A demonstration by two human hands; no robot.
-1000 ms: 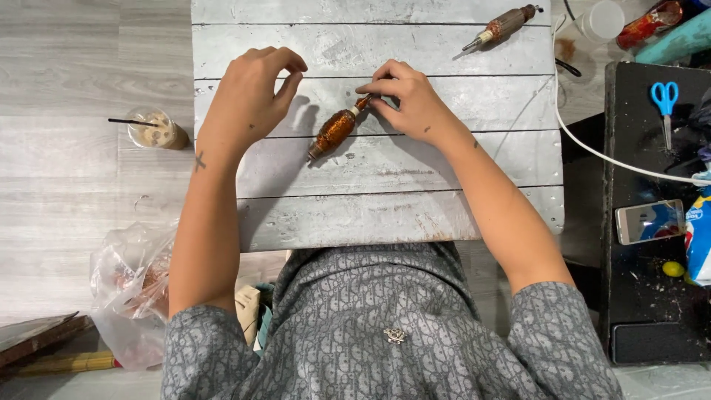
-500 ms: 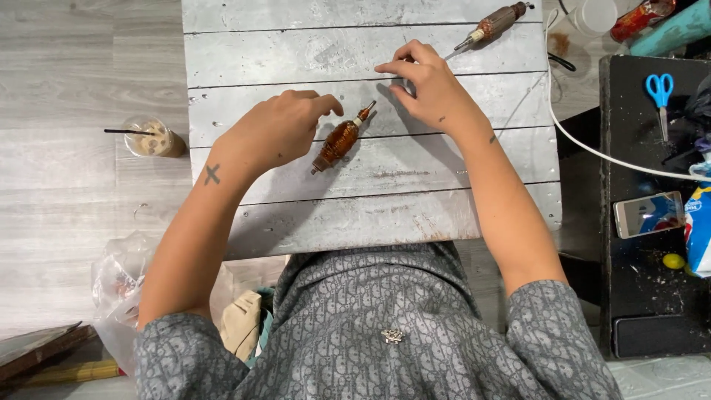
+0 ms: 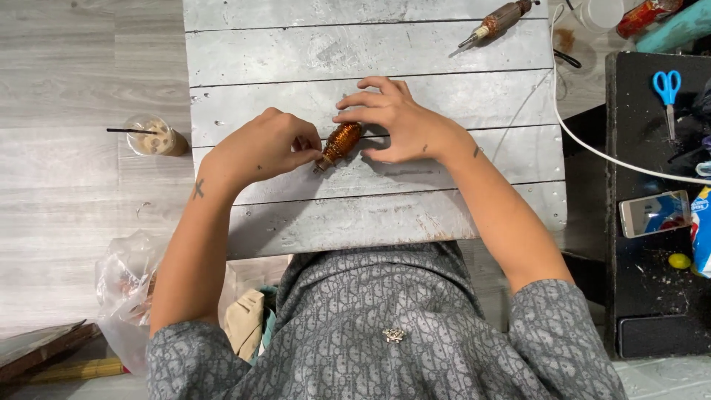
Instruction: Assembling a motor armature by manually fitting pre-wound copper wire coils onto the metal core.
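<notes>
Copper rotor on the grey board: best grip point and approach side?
Grip the copper rotor across its thick wound middle, probably from above. It lies flat and slanted on the plank board; the left hand already pinches its thin lower shaft end, and the right hand covers the upper end.

Blue scissors [image 3: 667,87] and phone [image 3: 655,213] on black side table [image 3: 652,311]; iced drink cup [image 3: 152,136] and plastic bag [image 3: 122,292] on floor
</notes>
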